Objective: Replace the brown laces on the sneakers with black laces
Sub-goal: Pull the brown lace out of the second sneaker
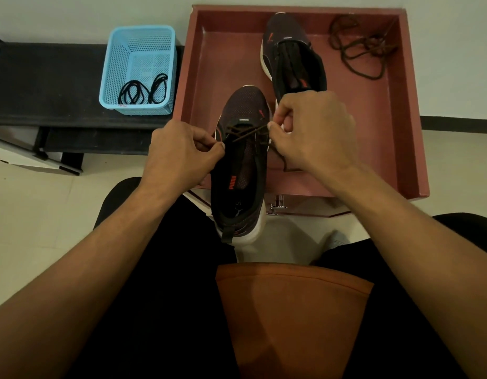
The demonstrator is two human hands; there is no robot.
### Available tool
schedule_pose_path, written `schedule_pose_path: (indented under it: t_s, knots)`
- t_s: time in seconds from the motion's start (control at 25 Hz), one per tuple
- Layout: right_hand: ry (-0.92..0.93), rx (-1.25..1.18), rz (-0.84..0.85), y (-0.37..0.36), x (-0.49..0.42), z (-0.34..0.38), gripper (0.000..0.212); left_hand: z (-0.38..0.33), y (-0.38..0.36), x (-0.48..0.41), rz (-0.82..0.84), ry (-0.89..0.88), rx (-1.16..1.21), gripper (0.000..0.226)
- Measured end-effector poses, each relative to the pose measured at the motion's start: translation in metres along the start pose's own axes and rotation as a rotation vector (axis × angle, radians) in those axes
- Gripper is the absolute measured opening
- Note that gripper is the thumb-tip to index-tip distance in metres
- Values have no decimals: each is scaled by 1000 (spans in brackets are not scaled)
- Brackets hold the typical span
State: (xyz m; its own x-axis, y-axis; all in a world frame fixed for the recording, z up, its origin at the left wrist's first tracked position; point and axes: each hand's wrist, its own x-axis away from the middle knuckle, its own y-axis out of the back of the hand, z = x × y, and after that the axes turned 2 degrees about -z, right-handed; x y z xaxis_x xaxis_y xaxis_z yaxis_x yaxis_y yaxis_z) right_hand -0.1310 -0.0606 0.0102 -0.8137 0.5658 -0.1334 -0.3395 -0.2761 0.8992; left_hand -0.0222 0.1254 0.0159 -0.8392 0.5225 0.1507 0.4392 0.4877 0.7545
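At about ten o'clock from where I sat, the blue basket [138, 69] stood on the dark bench [45, 86], with the black laces [142, 91] coiled inside it, untouched. Nearer me, at eleven o'clock, my left hand [179, 154] was pinched, thumb against forefinger, on one run of the brown lace [245, 132] at the left side of the near sneaker [241, 170]. That sneaker lay straight ahead at twelve, its heel on my lap and its toe over the edge of the red tray [409, 119]. Only the lowest eyelets near the toe held lace; the upper ones looked bare. At one o'clock my right hand [313, 132] pinched the lace's other run the same way. I judged I was partway through unlacing this sneaker, and the next move called for drawing both runs out of the last eyelets. Farther out at one o'clock the second sneaker [293, 53] lay in the tray, seemingly without any lace, and at two o'clock a loose brown lace [360, 47] was heaped in the corner
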Motion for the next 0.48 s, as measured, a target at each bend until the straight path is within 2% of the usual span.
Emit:
schedule_pose_path:
  t_s: [0.12,0.2,0.32,0.48]
  knots:
    - [31,12,-1,4,2,-7,9,2,-1,-2,14,2,11,13]
    - [139,-13,-29,4,4,6,17,4,-1,-4,31,-8,-7,13]
    - [319,70,76,-3,8,27,27,6,-2,-5,56,-23,-25,12]
    - [285,157,134,-16,11,32,28,7,-3,-5,68,-28,-38,14]
